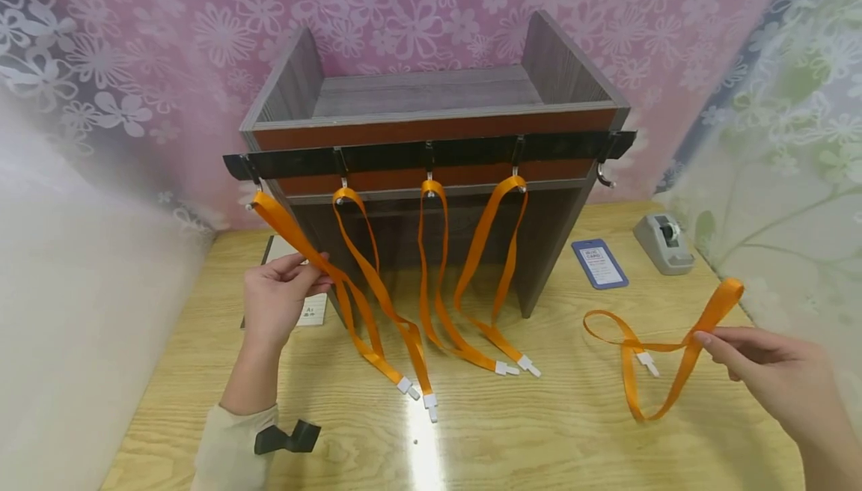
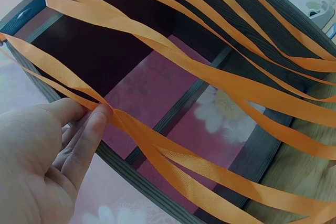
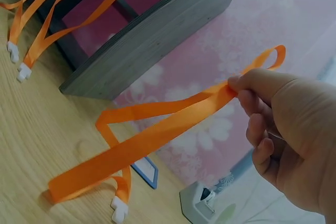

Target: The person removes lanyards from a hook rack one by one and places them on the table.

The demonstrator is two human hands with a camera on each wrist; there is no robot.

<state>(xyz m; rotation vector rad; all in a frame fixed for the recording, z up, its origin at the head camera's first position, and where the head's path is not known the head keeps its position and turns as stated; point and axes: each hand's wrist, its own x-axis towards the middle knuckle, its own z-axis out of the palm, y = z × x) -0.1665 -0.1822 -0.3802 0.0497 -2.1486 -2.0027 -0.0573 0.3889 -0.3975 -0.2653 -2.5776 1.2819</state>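
My left hand (image 1: 283, 289) pinches the leftmost orange lanyard (image 1: 289, 230) below its hook, thumb and fingertips squeezing both straps together. That lanyard hangs from the left end of a black hook rail (image 1: 384, 156), its white clip on the table. Over on the right, my right hand (image 1: 774, 371) pinches another orange lanyard (image 3: 157, 129) near its top, a small loop standing above the fingertips. The lower part of this lanyard droops to the table with its white clip (image 3: 119, 209). Three more lanyards (image 1: 431, 251) hang on the middle hooks. The rightmost hook (image 1: 604, 175) is bare.
A grey wooden shelf (image 1: 431, 94) carries the rail. To its right are a blue-framed card holder (image 1: 599, 263) and a grey tape dispenser (image 1: 663, 242). A notebook (image 1: 313, 310) lies partly behind the left hand. Flower-patterned covering (image 1: 417, 4) backs the wooden table (image 1: 539, 438).
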